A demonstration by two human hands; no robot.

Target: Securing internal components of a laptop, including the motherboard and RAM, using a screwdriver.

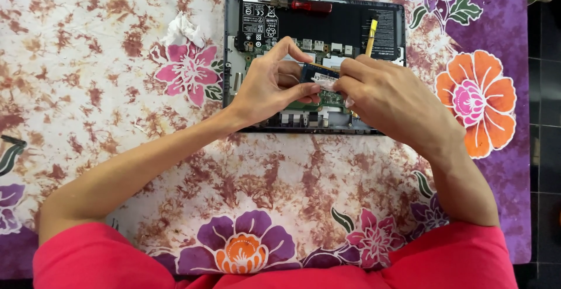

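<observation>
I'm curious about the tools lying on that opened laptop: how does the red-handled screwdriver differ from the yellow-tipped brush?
The screwdriver lies crosswise along the laptop's top edge; the brush points nearly straight up. The screwdriver's handle is red, the brush's wooden with a yellow end. The right hand holds the brush; the screwdriver lies untouched.

Both hands, left hand (270,85) and right hand (390,99), pinch a memory module (319,77) over an opened laptop (234,61).

Bright, even daylight; soft faint shadows; sharp focus throughout; no glare.

Both hands (274,84) together, fingers (304,93) pinched.
</observation>
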